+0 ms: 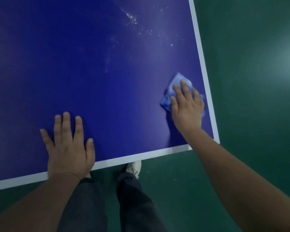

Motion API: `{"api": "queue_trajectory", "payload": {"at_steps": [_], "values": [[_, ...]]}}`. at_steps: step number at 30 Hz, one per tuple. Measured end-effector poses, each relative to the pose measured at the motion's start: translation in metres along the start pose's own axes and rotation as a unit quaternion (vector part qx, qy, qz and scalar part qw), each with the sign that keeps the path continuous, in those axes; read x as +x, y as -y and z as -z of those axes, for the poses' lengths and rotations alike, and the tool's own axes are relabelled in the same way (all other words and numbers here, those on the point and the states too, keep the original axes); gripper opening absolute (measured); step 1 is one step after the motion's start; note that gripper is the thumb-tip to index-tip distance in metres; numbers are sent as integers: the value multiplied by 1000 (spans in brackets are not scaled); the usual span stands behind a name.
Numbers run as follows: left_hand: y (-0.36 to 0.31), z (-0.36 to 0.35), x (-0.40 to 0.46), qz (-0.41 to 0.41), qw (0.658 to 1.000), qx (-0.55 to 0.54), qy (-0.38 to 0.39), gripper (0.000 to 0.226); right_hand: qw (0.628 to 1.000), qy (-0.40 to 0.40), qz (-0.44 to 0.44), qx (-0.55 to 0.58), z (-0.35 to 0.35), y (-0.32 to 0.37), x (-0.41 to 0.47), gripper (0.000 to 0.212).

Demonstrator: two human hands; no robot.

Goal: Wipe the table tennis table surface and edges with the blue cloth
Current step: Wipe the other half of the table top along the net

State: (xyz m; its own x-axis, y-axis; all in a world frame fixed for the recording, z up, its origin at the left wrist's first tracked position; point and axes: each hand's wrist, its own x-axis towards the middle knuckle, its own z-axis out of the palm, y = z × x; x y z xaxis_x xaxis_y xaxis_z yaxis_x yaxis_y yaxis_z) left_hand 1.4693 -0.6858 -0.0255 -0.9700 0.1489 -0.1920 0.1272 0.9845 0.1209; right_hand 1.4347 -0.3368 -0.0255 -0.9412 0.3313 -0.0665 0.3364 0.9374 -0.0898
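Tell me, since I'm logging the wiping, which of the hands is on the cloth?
The right hand, pressing the crumpled blue cloth; the left hand lies on bare tabletop.

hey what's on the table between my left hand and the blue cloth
Nothing: in the head view only bare blue table surface lies between the left hand, flat near the front edge, and the blue cloth pressed under the right hand.

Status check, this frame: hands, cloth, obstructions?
Right hand flat on blue cloth near table's right edge. Left hand flat, bracing. White specks ahead. Nothing blocking.
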Motion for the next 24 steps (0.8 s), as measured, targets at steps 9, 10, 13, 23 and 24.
{"api": "queue_trajectory", "payload": {"at_steps": [9, 10, 13, 23, 24], "values": [[-1, 2, -1, 4, 1000, -6, -4, 72, 972, -57, -219, 55, 40, -105, -116, 65], [-1, 2, -1, 5, 1000, -3, -5, 72, 978, -75, -180, 73, 39, -89, -102, 61], [-1, 2, -1, 7, 1000, -2, -4, 72, 996, -75, 3, 43, 16, -32, -62, 48], [0, 1, -2, 5, 1000, -13, -1, 72, 997, -71, -41, -13, -6, -57, -94, 44], [0, 1, -2, 1, 1000, -13, -1, 72, 985, -77, -151, -3, -2, -66, -87, 51]]}}
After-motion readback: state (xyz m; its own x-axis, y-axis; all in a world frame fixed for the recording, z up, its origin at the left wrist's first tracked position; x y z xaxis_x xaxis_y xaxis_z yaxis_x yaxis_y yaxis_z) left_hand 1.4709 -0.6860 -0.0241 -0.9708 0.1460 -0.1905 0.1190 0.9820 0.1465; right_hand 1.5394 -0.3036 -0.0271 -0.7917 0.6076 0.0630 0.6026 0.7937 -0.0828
